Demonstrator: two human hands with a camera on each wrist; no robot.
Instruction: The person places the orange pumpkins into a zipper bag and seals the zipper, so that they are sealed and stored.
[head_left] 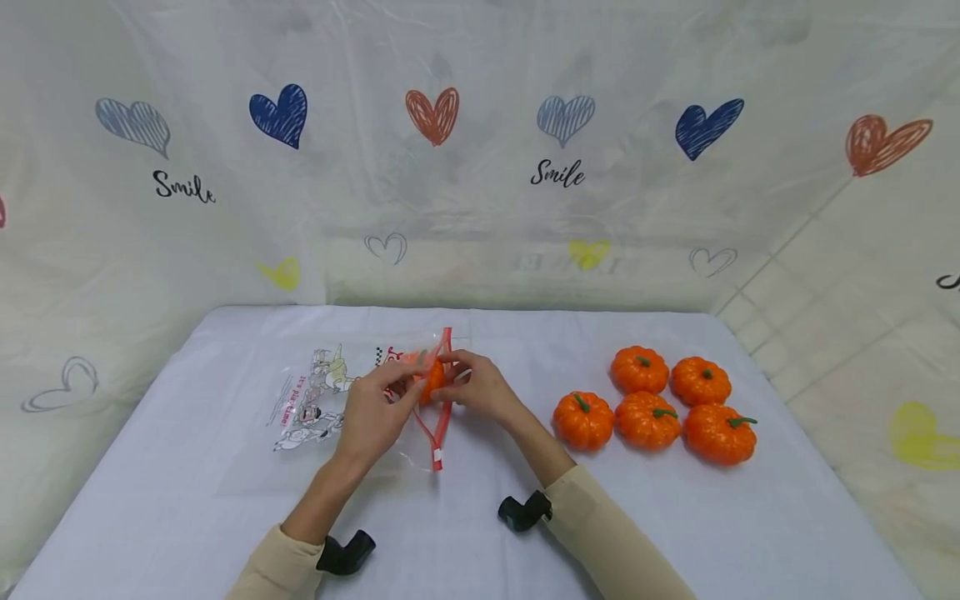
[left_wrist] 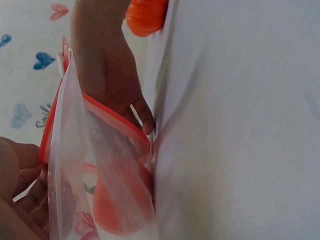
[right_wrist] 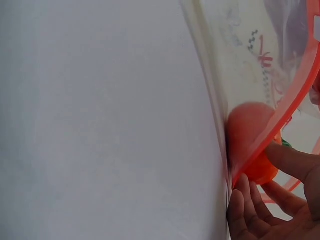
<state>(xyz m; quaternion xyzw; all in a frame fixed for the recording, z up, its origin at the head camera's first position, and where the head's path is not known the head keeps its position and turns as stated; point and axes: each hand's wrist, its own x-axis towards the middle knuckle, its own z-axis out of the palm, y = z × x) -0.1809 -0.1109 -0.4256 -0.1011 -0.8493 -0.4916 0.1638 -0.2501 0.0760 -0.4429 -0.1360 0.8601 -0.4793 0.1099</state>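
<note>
A clear zip bag with printed cartoon figures and a red zip edge lies on the table, its mouth toward the right. My left hand pinches the upper side of that mouth; in the left wrist view the fingers are at the red edge. At the opening, my right hand holds a small orange pumpkin between thumb and fingers. Most of the pumpkin sits inside the bag, seen through the plastic in the right wrist view. Part of it is hidden behind the hands in the head view.
Several more orange pumpkins with green stems stand to the right, the nearest pumpkin beside my right forearm. A white cloth covers the table. Behind it hangs a pale curtain printed with hearts.
</note>
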